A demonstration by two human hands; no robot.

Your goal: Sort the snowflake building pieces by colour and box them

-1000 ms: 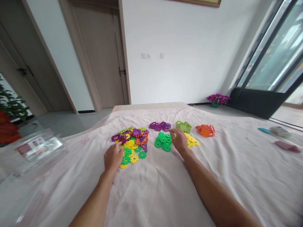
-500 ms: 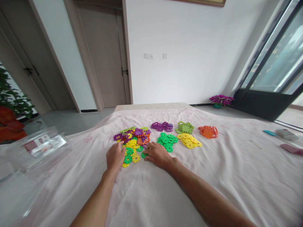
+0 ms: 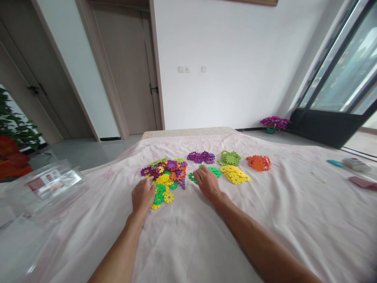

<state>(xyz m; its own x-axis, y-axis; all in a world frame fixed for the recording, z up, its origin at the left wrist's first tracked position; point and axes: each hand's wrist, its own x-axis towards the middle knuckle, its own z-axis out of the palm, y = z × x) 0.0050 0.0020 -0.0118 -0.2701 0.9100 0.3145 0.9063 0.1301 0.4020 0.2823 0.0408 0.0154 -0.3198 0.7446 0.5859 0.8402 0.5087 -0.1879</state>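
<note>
- Our left hand (image 3: 143,196) lies at the left edge of the mixed pile (image 3: 164,179), fingers bent; we cannot tell whether they close on a piece
- Our right hand (image 3: 207,182) is over the green pile (image 3: 215,171), fingers curled downward, a green disc (image 3: 192,177) just left of them; we cannot tell whether they grip it
- In the mixed pile we see purple, orange, yellow and green pieces
- On the far side stand our purple pile (image 3: 201,157), light green pile (image 3: 230,158) and orange pile (image 3: 258,163), left to right
- Our yellow pile (image 3: 235,175) lies right of the green pile, on the pale cloth (image 3: 182,239)
</note>
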